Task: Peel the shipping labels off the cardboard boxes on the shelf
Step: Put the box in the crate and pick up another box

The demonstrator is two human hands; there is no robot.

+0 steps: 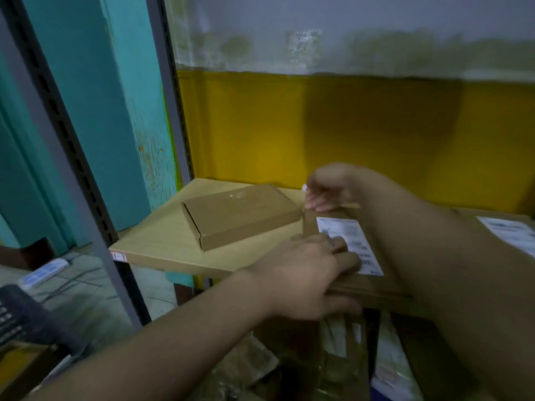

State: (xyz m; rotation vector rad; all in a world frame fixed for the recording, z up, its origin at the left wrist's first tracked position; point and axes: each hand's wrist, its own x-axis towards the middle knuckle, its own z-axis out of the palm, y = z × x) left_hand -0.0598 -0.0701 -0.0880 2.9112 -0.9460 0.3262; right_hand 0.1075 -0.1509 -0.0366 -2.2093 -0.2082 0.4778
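Yellow paint covers the lower wall (347, 125) behind a tan shelf board (162, 241) carried on a grey slotted rack upright (86, 198). 3 cardboard boxes sit on the board. At the left is a flat mailer box (240, 215) with no label showing on its top. Just to its right is the middle box (376, 285), which both hands are working on. It carries a white shipping label (344, 235) on its top face, stuck flat with no corner visibly lifted.

The left hand (304, 282) lies on the near left part of this box. Its fingers are nearly straight, spread over the near end of the label, and its thumb runs along the near side. My guess is that it is there to pin the box so it cannot slide when the label is pulled.

The right hand (327, 189) reaches across to the far left corner, with curled fingers whose tips touch the far edge. A small white speck shows at the thumb. Motion blur hides whether it is pinched, so I cannot tell if this hand holds anything. It may be hunting for an edge to lift.

At the far right, past the right forearm, a 3rd box (498, 214) shows a 2nd label (512, 231), also in place. At least 2 labels seem left to peel.
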